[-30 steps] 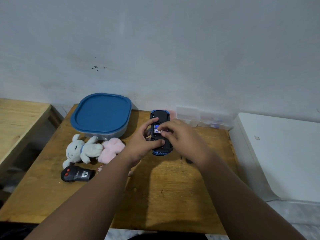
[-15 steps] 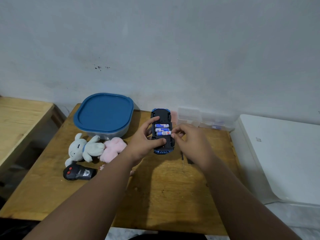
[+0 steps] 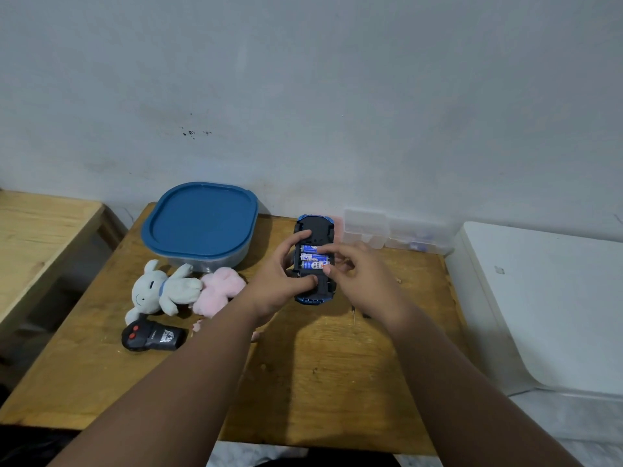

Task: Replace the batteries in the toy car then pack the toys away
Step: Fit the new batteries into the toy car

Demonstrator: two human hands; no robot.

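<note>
The blue toy car (image 3: 315,230) lies upside down on the wooden table (image 3: 337,372), its black underside up and its battery bay uncovered. Three blue-and-white batteries (image 3: 313,257) lie side by side in the bay. My left hand (image 3: 279,281) grips the car from the left, thumb on the underside near the car's near end. My right hand (image 3: 357,274) is at the car's right side, its fingertips touching the nearest battery. A black remote control (image 3: 153,337) lies at the left front. A grey plush rabbit (image 3: 161,291) and a pink plush toy (image 3: 220,289) lie beside it.
A storage box with a blue lid (image 3: 200,224) stands shut at the back left. Clear plastic organiser boxes (image 3: 391,232) line the wall at the back right. A small dark object (image 3: 365,315) lies under my right wrist. A white appliance (image 3: 546,298) stands right of the table, a second wooden table (image 3: 37,237) left.
My right hand lifted off the battery bay and uncovered the three batteries, then came back so its fingertips rest on the nearest one. My left hand has kept its grip on the car.
</note>
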